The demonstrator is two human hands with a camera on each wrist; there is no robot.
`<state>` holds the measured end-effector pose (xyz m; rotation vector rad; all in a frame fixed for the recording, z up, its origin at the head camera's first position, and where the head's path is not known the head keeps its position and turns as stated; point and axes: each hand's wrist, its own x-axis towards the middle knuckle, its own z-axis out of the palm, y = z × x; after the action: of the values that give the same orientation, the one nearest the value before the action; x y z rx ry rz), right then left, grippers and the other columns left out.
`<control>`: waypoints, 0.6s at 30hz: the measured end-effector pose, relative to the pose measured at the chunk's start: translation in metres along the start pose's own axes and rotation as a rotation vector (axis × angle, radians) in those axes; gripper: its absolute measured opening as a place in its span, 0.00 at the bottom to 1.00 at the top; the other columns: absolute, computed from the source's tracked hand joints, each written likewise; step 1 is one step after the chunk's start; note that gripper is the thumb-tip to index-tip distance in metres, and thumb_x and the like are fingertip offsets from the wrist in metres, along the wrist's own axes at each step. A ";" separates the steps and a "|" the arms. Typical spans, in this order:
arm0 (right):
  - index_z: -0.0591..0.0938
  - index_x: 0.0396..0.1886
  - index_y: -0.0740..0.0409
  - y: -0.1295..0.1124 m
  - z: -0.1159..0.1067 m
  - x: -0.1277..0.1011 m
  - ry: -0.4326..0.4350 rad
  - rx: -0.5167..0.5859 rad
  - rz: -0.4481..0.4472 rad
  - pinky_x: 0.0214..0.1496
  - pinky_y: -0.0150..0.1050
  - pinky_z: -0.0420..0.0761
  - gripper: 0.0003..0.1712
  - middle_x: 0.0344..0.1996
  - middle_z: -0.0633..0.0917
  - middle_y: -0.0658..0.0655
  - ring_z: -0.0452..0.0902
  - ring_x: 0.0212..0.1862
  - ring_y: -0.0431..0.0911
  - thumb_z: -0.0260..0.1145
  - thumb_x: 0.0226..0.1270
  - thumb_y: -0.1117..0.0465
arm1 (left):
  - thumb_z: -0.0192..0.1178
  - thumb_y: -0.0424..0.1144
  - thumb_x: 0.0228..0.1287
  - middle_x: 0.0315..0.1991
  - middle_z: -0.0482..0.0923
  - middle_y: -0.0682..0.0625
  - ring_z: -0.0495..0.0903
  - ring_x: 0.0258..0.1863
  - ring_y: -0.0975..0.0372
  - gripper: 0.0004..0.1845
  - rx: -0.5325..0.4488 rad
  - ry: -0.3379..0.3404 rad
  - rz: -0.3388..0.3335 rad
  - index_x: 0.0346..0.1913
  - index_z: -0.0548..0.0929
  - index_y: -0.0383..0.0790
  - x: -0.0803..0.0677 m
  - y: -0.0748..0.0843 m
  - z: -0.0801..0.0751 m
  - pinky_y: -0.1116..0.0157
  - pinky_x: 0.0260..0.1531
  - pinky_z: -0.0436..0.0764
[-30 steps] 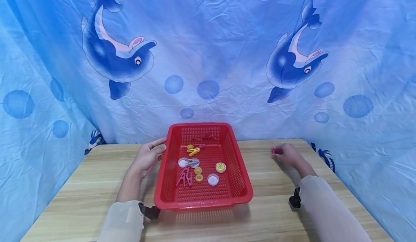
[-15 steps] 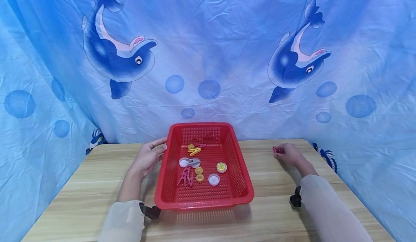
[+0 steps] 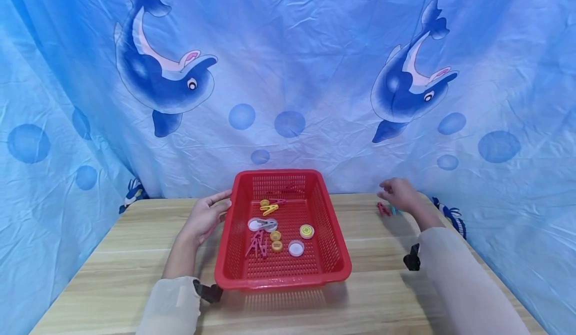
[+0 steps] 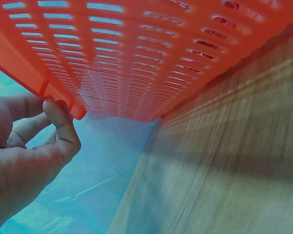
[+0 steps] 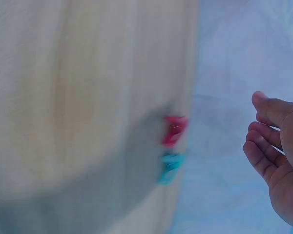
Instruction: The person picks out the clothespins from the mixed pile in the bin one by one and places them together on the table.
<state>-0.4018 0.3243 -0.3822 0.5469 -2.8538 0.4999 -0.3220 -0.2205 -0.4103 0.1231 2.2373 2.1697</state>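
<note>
A red slotted basket (image 3: 283, 280) stands in the middle of the wooden table (image 3: 112, 270). My left hand (image 3: 211, 210) grips its left rim, and in the left wrist view the fingers (image 4: 63, 126) curl under the basket's edge (image 4: 53, 92). My right hand (image 3: 390, 193) hovers above the table's far right with relaxed fingers and holds nothing. Just below it on the table lie a red clothes peg (image 3: 383, 208) and a teal peg (image 3: 393, 209), shown blurred in the right wrist view as the red peg (image 5: 174, 130) and the teal peg (image 5: 169, 167) beside my hand (image 5: 266, 146).
Inside the basket lie yellow pegs (image 3: 268, 207), pink pegs (image 3: 256, 245), a white cap (image 3: 295, 248), a yellow cap (image 3: 306, 231) and small orange caps (image 3: 276, 241). A blue dolphin-print cloth (image 3: 288, 75) hangs behind and around the table.
My right hand has let go of the red peg, which now lies beside the teal peg, and has risen up and away from the table. The left hand and basket have stayed put.
</note>
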 end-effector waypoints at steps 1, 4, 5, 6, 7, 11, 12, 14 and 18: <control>0.82 0.53 0.78 -0.005 -0.004 0.003 -0.004 -0.005 0.001 0.50 0.61 0.82 0.20 0.42 0.86 0.72 0.83 0.45 0.63 0.67 0.71 0.64 | 0.56 0.36 0.78 0.72 0.70 0.39 0.81 0.59 0.56 0.28 -0.001 -0.003 0.001 0.76 0.67 0.36 0.000 0.000 0.000 0.62 0.55 0.83; 0.83 0.55 0.75 -0.022 -0.016 0.014 -0.025 -0.020 0.009 0.52 0.60 0.82 0.20 0.44 0.87 0.70 0.83 0.46 0.61 0.66 0.73 0.62 | 0.56 0.35 0.78 0.72 0.70 0.39 0.81 0.59 0.57 0.28 -0.003 -0.004 0.002 0.76 0.67 0.36 0.000 0.000 0.000 0.63 0.54 0.83; 0.83 0.55 0.75 -0.028 -0.019 0.017 -0.032 -0.025 0.000 0.52 0.60 0.82 0.20 0.44 0.87 0.70 0.83 0.46 0.60 0.66 0.73 0.62 | 0.56 0.35 0.78 0.72 0.70 0.39 0.81 0.58 0.57 0.27 -0.003 -0.002 0.002 0.76 0.67 0.36 0.000 0.000 0.000 0.63 0.54 0.83; 0.83 0.54 0.74 -0.034 -0.021 0.020 -0.038 -0.032 -0.007 0.52 0.59 0.82 0.20 0.45 0.87 0.69 0.83 0.46 0.60 0.66 0.73 0.62 | 0.56 0.35 0.78 0.72 0.70 0.39 0.81 0.59 0.57 0.28 -0.002 -0.006 0.003 0.76 0.67 0.36 -0.001 -0.001 0.000 0.63 0.54 0.83; 0.83 0.55 0.74 -0.040 -0.024 0.024 -0.046 -0.036 -0.011 0.53 0.59 0.83 0.19 0.45 0.87 0.69 0.83 0.47 0.60 0.66 0.73 0.61 | 0.56 0.35 0.78 0.72 0.70 0.39 0.81 0.59 0.57 0.28 -0.003 -0.008 0.004 0.76 0.67 0.36 0.000 -0.001 0.000 0.63 0.54 0.83; 0.84 0.54 0.73 -0.064 -0.031 0.038 -0.052 -0.039 -0.068 0.53 0.57 0.83 0.18 0.44 0.88 0.68 0.84 0.46 0.59 0.67 0.72 0.62 | 0.55 0.35 0.78 0.72 0.69 0.38 0.81 0.59 0.56 0.28 -0.013 -0.011 0.003 0.76 0.66 0.35 -0.001 0.000 0.000 0.65 0.52 0.83; 0.84 0.54 0.72 -0.070 -0.032 0.042 -0.055 -0.037 -0.076 0.53 0.56 0.83 0.18 0.44 0.88 0.68 0.84 0.46 0.58 0.67 0.72 0.62 | 0.55 0.35 0.78 0.73 0.69 0.38 0.80 0.59 0.56 0.28 -0.014 -0.012 0.003 0.77 0.66 0.35 -0.001 0.000 -0.001 0.65 0.52 0.83; 0.84 0.54 0.72 -0.082 -0.034 0.049 -0.060 -0.034 -0.108 0.53 0.56 0.83 0.18 0.44 0.88 0.67 0.84 0.47 0.58 0.67 0.72 0.63 | 0.55 0.35 0.78 0.73 0.68 0.38 0.80 0.60 0.56 0.28 -0.013 -0.012 0.002 0.77 0.66 0.35 -0.002 0.001 -0.001 0.65 0.52 0.83; 0.84 0.55 0.71 -0.107 -0.041 0.063 -0.062 -0.028 -0.150 0.53 0.55 0.84 0.19 0.45 0.88 0.66 0.84 0.46 0.57 0.67 0.72 0.63 | 0.55 0.35 0.78 0.73 0.68 0.39 0.80 0.60 0.56 0.28 -0.005 -0.011 0.004 0.77 0.66 0.35 -0.002 0.001 -0.001 0.65 0.53 0.83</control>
<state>-0.4129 0.2248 -0.2977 0.7772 -2.8433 0.4240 -0.3196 -0.2218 -0.4091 0.1389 2.2276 2.1707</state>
